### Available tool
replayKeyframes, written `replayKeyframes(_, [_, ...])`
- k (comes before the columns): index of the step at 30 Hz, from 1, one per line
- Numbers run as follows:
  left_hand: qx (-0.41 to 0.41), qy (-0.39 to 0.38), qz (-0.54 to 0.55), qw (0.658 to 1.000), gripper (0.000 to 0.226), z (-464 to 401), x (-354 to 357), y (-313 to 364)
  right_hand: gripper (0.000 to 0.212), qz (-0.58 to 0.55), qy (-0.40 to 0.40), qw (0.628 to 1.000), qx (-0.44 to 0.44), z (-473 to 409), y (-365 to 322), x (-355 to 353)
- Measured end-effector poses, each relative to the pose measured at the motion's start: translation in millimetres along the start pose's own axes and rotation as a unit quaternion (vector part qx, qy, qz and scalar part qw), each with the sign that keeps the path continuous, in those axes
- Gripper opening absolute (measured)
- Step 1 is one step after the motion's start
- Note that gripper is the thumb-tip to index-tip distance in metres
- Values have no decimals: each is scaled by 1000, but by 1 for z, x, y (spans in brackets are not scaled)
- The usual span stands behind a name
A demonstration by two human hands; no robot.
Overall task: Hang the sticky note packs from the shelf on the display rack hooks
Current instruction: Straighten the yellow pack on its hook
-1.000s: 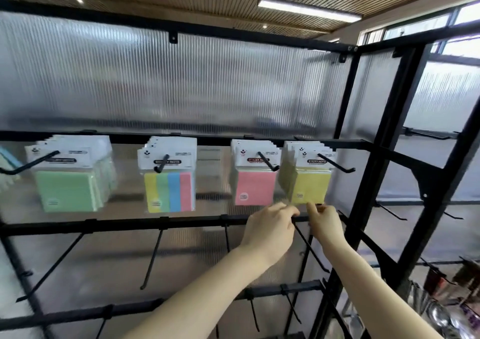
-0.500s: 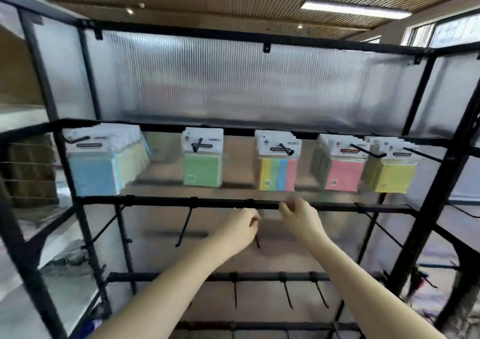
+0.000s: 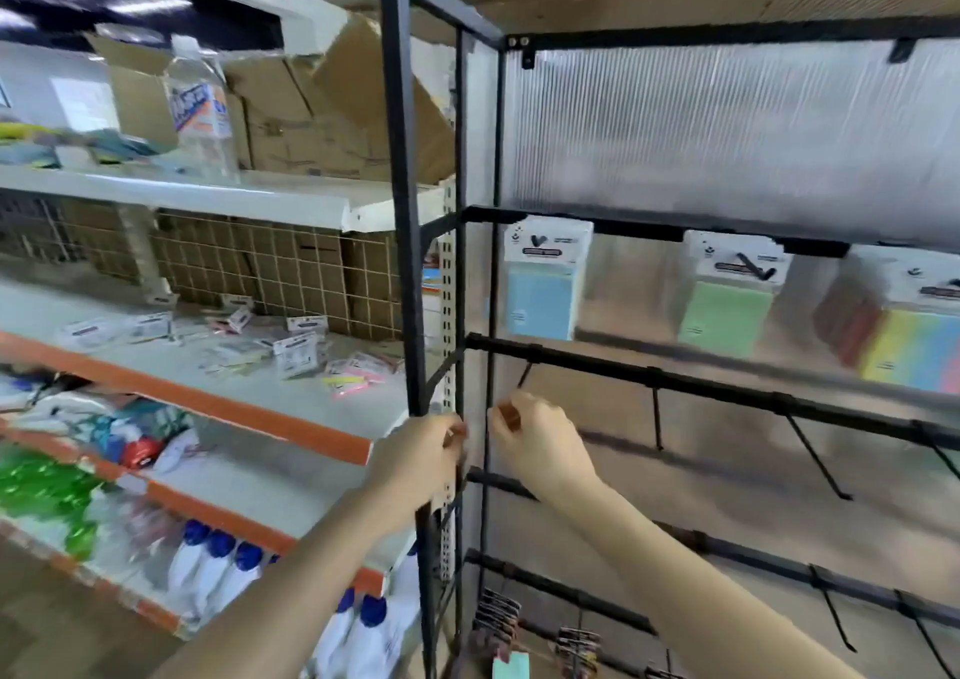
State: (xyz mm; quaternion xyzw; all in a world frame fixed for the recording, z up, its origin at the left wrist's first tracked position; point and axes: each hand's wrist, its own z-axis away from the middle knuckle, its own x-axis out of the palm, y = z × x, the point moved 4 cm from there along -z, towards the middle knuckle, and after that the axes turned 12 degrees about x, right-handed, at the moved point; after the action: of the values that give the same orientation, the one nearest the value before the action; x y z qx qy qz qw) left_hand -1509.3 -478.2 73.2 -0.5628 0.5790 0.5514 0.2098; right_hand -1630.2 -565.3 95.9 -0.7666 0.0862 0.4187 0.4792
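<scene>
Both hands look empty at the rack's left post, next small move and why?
Probably reach the left hand left to the loose sticky note packs on the orange-edged shelf and pick one up. Neither it nor the right hand appears to hold a pack, and the hooks on the middle bar hang bare.

The head has turned to the left. A white shelf (image 3: 291,397) with loose sticky note packs (image 3: 296,353) on it has come into sight, beside the black display rack (image 3: 402,210). The pink and yellow packs have gone out of sight. The left hand (image 3: 421,457) and right hand (image 3: 540,444) have moved left too, from the yellow pack end to the rack's left corner post. Both hands look loosely curled and hold nothing.
</scene>
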Motion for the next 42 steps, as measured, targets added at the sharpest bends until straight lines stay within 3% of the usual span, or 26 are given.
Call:
replayKeyframes(7, [-117, 45, -18, 992, 20, 49, -49, -115, 18, 43, -109, 979, -165, 5, -96, 112])
replayKeyframes(14, [-184, 66, -31, 980, 21, 51, -79, -220, 20, 62, -143, 966, -205, -29, -162, 219])
replayKeyframes(24, [-210, 55, -77, 973, 26, 11, -126, -362, 24, -1, -111, 986, -128, -116, -241, 344])
replayKeyframes(35, [-211, 33, -69, 974, 31, -22, -140, -463, 28, 89, -130, 983, -91, -190, -269, 420])
replayKeyframes(42, [-139, -35, -42, 989, 30, -80, -126, -516, 27, 145, -118, 982, -2, -238, -267, 452])
